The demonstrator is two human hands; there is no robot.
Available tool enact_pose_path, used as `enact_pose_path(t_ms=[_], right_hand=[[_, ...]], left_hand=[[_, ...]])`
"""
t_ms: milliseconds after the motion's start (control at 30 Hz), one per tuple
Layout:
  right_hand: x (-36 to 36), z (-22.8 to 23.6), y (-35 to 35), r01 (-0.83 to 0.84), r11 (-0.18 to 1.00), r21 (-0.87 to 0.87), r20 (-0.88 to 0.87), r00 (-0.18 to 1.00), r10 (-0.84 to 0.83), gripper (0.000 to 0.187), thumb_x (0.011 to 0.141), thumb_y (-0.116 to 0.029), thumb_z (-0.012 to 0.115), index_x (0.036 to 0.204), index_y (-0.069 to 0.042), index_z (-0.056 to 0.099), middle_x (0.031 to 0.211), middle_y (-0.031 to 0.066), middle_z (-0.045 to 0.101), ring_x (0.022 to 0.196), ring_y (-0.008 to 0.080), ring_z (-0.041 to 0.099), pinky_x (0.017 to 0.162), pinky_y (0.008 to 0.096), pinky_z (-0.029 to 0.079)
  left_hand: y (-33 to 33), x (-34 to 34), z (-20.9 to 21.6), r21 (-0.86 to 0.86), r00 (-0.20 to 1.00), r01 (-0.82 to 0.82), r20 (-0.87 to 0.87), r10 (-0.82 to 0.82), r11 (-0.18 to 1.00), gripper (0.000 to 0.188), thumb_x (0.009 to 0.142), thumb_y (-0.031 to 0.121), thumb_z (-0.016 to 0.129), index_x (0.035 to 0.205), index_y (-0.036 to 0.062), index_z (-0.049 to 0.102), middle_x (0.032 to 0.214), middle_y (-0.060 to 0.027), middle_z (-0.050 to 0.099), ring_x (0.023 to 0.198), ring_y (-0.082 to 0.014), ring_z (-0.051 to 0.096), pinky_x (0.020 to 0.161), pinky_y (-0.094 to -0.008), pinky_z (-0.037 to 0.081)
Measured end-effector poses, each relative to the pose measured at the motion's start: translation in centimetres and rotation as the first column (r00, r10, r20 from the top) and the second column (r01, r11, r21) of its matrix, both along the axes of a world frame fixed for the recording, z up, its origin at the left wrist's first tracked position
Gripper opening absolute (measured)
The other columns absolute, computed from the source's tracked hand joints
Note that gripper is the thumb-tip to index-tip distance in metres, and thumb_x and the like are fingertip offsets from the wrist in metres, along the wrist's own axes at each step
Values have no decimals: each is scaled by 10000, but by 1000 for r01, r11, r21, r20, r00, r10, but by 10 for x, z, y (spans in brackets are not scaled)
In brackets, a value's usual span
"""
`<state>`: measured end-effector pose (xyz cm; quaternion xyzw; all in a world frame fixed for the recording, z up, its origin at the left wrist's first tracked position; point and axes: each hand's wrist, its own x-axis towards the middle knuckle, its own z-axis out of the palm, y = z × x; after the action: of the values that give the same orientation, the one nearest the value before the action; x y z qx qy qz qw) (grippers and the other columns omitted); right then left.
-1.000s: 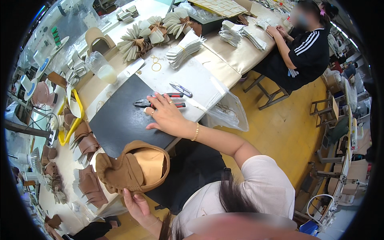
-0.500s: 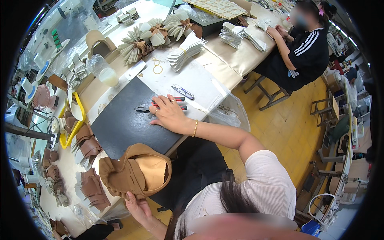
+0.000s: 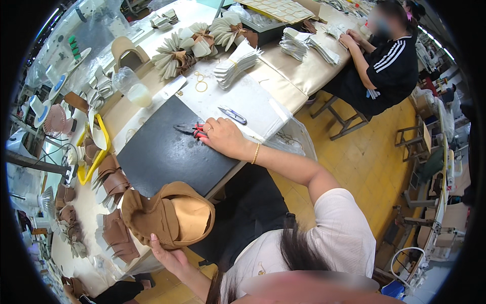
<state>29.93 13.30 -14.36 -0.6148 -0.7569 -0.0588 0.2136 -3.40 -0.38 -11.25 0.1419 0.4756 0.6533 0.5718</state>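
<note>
My right hand [image 3: 226, 136] is closed around the red-and-black handles of a pair of pliers [image 3: 188, 130] over the black mat [image 3: 167, 152]. Their jaws point left and stand apart. My left hand [image 3: 170, 257] grips the lower edge of a brown, suede-like shoe upper [image 3: 147, 215] with a tan inside. The upper is held at the mat's near edge, its opening partly facing me. Thread snips [image 3: 233, 115] with a blue-purple grip lie just beyond my right hand.
Bundles of brown leather pieces [image 3: 117, 238] line the table's left side, near a yellow frame [image 3: 105, 133]. Farther back stand a plastic cup of whitish liquid [image 3: 139, 95] and stacks of pale pieces [image 3: 237, 65]. A co-worker [image 3: 390, 61] sits at the far right.
My right hand has closed around the pliers' handles and shifted slightly right; their jaws now show more openly. The shoe upper and my left hand have moved a little left.
</note>
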Motion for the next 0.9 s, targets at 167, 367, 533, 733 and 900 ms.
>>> enact_pose_path(t_ms=[167,367,533,733,900], right_hand=[[20,42,-12,-210,908,-364,-813,547,-199,341,961,-368,623,935,-28,635,882,67,644,728,174,620,696,308,517],[24,91,-56,-568,772,-286,-954,246,-172,346,901,-368,723,1019,-46,675,811,18,655,698,58,576,629,227,469],[10,124,-76,-568,814,-122,-491,747,448,260,806,-163,751,1014,-39,656,1173,141,622,1009,289,620,859,375,489],[-15,165,-94,-568,821,-51,113,814,570,305,625,-100,801,888,-35,662,1289,102,602,1085,297,598,880,426,471],[-29,174,-94,-608,794,-29,182,778,602,306,592,-100,800,858,-28,667,1280,101,610,1056,275,604,852,418,468]], left_hand=[[9,0,33,144,958,42,-286,1,989,446,954,151,621,1327,-55,487,1270,-149,591,1114,-222,609,981,-363,503],[23,15,72,144,892,121,-449,-44,982,446,973,152,611,1353,-46,487,1275,-132,600,1094,-204,623,956,-336,509],[36,29,90,126,863,195,-493,-110,973,372,970,131,617,1289,-49,555,1203,-102,639,1053,-170,630,921,-315,514],[32,33,105,220,863,273,-487,-137,936,306,942,152,691,1164,-50,631,1024,-24,685,881,-65,610,790,-229,502],[26,32,115,190,840,336,-504,-203,922,306,932,157,703,1147,-52,642,983,-31,695,859,-57,617,761,-221,509]])
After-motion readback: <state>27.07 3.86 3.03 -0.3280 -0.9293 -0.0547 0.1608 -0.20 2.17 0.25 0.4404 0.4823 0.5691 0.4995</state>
